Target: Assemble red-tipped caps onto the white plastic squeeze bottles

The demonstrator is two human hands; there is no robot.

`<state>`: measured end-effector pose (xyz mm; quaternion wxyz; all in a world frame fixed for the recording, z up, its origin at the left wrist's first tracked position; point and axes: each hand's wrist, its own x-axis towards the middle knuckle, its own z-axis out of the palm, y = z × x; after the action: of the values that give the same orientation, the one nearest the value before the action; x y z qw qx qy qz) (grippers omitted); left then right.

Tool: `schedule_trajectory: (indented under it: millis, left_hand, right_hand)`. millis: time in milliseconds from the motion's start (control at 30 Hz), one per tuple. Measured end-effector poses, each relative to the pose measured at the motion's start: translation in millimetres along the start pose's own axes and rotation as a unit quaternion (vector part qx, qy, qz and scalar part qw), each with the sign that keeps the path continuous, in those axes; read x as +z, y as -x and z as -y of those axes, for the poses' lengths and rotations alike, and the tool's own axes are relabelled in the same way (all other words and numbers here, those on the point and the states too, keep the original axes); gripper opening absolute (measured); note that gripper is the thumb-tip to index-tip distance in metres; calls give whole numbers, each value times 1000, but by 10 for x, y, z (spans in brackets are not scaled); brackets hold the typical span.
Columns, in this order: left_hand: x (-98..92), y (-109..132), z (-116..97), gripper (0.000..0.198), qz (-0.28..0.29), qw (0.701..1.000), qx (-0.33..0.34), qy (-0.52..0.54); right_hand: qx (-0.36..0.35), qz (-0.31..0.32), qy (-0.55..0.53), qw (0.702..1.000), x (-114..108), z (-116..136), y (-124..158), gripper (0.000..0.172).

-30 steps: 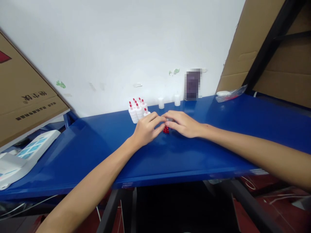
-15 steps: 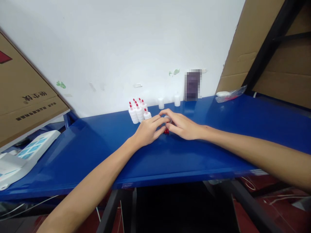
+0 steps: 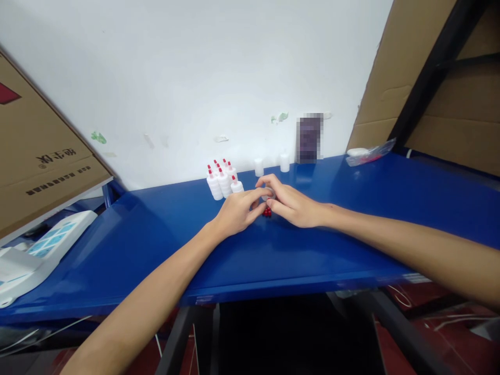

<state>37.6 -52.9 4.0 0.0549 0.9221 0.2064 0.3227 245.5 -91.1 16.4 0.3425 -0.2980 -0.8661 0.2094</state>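
Note:
My two hands meet above the blue table, fingertips close together. My right hand (image 3: pixel 295 204) curls around a small whitish rounded thing, which looks like a white bottle (image 3: pixel 269 193) mostly covered by fingers. The index finger and thumb of my left hand (image 3: pixel 240 211) close in on the same spot; what they pinch is hidden. Just below the fingertips lie several small red caps (image 3: pixel 267 212). To the left stands a cluster of white bottles (image 3: pixel 221 182) with red-tipped nozzles, and a single capped bottle (image 3: pixel 236 185) is beside my left hand.
Behind my hands, two white bottles without nozzles (image 3: pixel 259 167) stand near the wall. A blurred dark item (image 3: pixel 308 139) leans there. A clear plastic bag (image 3: pixel 371 153) lies at the back right of the table (image 3: pixel 156 250). A white device (image 3: pixel 50 250) and a cardboard box (image 3: pixel 47 156) are left.
Both hands stay almost in place, with only slight finger movement. A little more of the whitish thing and of the red caps shows between and below the fingers.

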Motion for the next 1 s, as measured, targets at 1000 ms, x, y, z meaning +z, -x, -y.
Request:
schedule_trajectory:
  millis: [1000]
  left_hand:
    - [-376, -85, 536, 37, -196, 944, -233, 126]
  right_hand:
    - [186, -98, 137, 968, -99, -292, -73, 25]
